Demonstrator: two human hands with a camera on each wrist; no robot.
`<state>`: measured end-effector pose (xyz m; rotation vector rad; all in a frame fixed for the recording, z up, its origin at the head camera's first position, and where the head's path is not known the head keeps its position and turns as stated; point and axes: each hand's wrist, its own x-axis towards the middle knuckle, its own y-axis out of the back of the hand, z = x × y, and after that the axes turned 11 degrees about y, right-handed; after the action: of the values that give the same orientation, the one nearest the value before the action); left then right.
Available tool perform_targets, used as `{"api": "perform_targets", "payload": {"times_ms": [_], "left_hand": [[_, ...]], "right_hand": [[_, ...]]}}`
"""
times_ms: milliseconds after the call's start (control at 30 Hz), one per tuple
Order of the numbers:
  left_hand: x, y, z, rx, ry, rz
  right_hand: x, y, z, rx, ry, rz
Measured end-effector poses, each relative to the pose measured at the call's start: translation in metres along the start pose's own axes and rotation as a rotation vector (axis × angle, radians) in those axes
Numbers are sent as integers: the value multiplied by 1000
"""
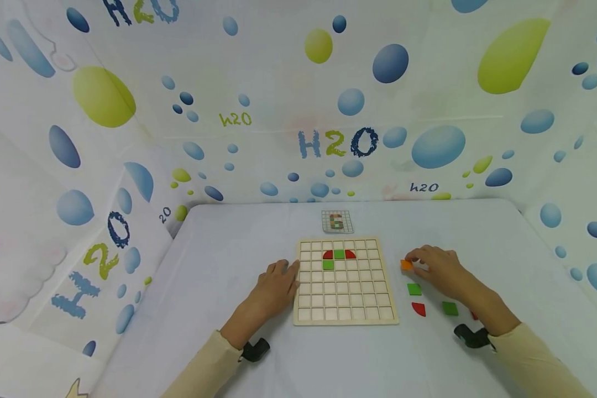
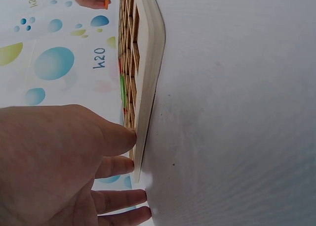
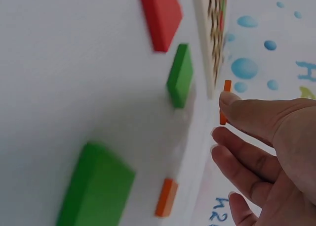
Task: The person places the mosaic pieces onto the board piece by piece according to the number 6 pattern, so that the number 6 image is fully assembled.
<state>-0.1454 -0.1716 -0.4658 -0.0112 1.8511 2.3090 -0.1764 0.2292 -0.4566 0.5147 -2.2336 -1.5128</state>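
Observation:
Over the table right of the wooden grid board (image 1: pixel 345 323), my right hand (image 1: pixel 440 272) pinches a small orange tile (image 1: pixel 406 265) between thumb and fingers. In the right wrist view that tile (image 3: pixel 227 85) stands edge-on at the thumb tip. My left hand (image 1: pixel 275 287) rests at the board's left edge, its fingers fairly straight and touching the rim. On the board's upper rows sit a red quarter-round tile (image 1: pixel 328 255), a green square tile (image 1: pixel 339 254), a second red quarter-round tile (image 1: pixel 350 254) and a lower green tile (image 1: pixel 328 265).
A gridded pattern card (image 1: pixel 336 221) lies behind the board. Below my right hand lie a green tile (image 1: pixel 414 289), a red quarter-round tile (image 1: pixel 418 309) and another green tile (image 1: pixel 450 308). My right forearm partly hides a red piece (image 1: pixel 474 316). Another orange piece (image 3: pixel 167 198) lies nearby.

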Motion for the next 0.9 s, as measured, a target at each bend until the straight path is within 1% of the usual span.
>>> {"api": "perform_targets", "payload": {"times_ms": [133, 267, 467, 567, 667, 900], "left_hand": [[0, 0, 0, 9, -10, 7], [0, -1, -1, 10, -10, 8], [-1, -1, 0, 10, -6, 7], [-1, 0, 0, 14, -6, 8], [-1, 0, 0, 15, -6, 6], [0, 0, 0, 13, -2, -3]], "right_hand": [[8, 2, -12, 15, 41, -4], [15, 1, -21, 5, 85, -7], [28, 0, -37, 48, 137, -17], [34, -1, -45, 47, 163, -12], [41, -3, -52, 38, 178, -16], [57, -16, -70, 41, 186, -73]]}}
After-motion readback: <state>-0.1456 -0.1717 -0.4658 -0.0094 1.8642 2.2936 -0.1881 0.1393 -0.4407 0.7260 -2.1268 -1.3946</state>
